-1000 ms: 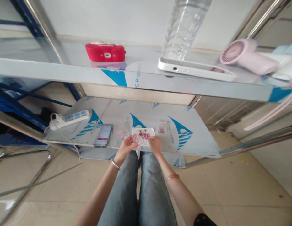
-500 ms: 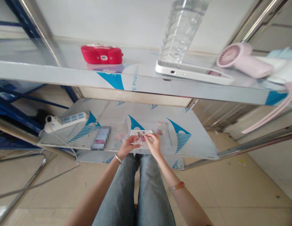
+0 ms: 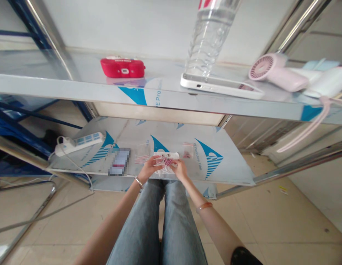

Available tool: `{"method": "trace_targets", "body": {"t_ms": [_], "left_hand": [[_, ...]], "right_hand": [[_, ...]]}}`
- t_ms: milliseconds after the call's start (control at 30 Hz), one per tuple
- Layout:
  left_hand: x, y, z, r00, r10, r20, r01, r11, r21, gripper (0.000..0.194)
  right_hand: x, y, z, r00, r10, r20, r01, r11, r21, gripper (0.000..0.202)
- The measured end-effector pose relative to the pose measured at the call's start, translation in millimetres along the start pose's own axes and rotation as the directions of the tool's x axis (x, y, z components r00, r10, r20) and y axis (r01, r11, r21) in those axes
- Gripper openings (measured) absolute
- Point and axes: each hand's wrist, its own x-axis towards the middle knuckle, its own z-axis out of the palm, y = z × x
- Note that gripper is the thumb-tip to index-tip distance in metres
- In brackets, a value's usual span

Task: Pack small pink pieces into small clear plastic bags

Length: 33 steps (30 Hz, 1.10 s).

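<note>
Both hands meet over the lower shelf (image 3: 182, 132), close to its front edge. Between them is a small pink-and-white speckled piece (image 3: 168, 161), too small to name surely. My right hand (image 3: 179, 170) pinches its right side. Fingers of my left hand (image 3: 149, 168) are closed on a clear plastic bag (image 3: 166, 170) at the piece's left. Under the fingertips lies a white card (image 3: 174, 155) with small dark marks. A flat clear bag (image 3: 142, 154) with red stripes lies left of the hands, and a small zip bag (image 3: 188, 151) with reddish bits lies right.
A phone (image 3: 119, 162) and a white power strip (image 3: 86, 140) with a trailing cord occupy the shelf's left. Overhanging is the upper shelf (image 3: 85, 88), bearing a red case (image 3: 123, 69), a water bottle (image 3: 206, 44), a white-cased phone (image 3: 220, 86) and a pink handheld fan (image 3: 278, 71).
The pink piece now lies flatter and more spread between the fingers, and more of the clear bag shows below it. My right hand has shifted slightly down. The camera view has moved a little.
</note>
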Motion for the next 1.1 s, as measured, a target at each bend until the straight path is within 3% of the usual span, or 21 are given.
{"method": "trace_targets", "body": {"t_ms": [100,300,467,567,667,767,867,1000,1100], "left_hand": [[-0.9,2.9,-4.3,1.000,-0.018,0.005,0.018,0.999,-0.041,0.061],[-4.5,13.0,-3.6,0.999,-0.038,0.010,0.037,0.999,0.035,0.057],[0.4,8.7,-3.7,0.997,-0.072,0.004,0.072,0.996,0.053,0.054],[2.6,5.1,-3.4,0.997,-0.057,0.044,0.058,0.998,-0.015,0.054],[2.7,2.5,-1.2,0.995,-0.065,0.073,0.071,0.994,-0.088,0.051],[2.3,-0.5,-0.1,0.988,-0.107,0.108,0.122,0.982,-0.142,0.051],[3.4,-4.9,-3.2,0.979,-0.131,0.154,0.162,0.963,-0.216,0.049],[8.6,-12.7,-9.7,0.959,-0.143,0.246,0.223,0.915,-0.336,0.045],[14.5,-19.6,-12.5,0.947,-0.140,0.290,0.236,0.915,-0.328,0.044]], "right_hand": [[-3.0,2.9,8.9,0.999,0.021,0.028,-0.019,0.997,-0.073,0.011],[-5.3,6.1,13.6,0.998,0.040,0.045,-0.032,0.987,-0.158,0.009],[-6.7,3.3,16.9,0.999,0.036,0.029,-0.030,0.984,-0.177,0.012],[-4.8,1.3,20.5,0.999,0.030,0.010,-0.029,0.995,-0.099,0.010],[0.4,-2.6,17.2,0.997,0.054,-0.052,-0.049,0.994,0.094,0.010],[7.2,-14.6,1.7,0.985,0.066,-0.158,-0.021,0.963,0.269,0.015],[12.1,-35.3,-17.8,0.976,-0.004,-0.218,0.079,0.939,0.335,0.020],[13.1,-60.9,-28.9,0.984,-0.080,-0.161,0.134,0.925,0.355,0.020],[12.8,-69.0,-26.1,0.990,-0.126,-0.065,0.140,0.935,0.325,0.017]]}}
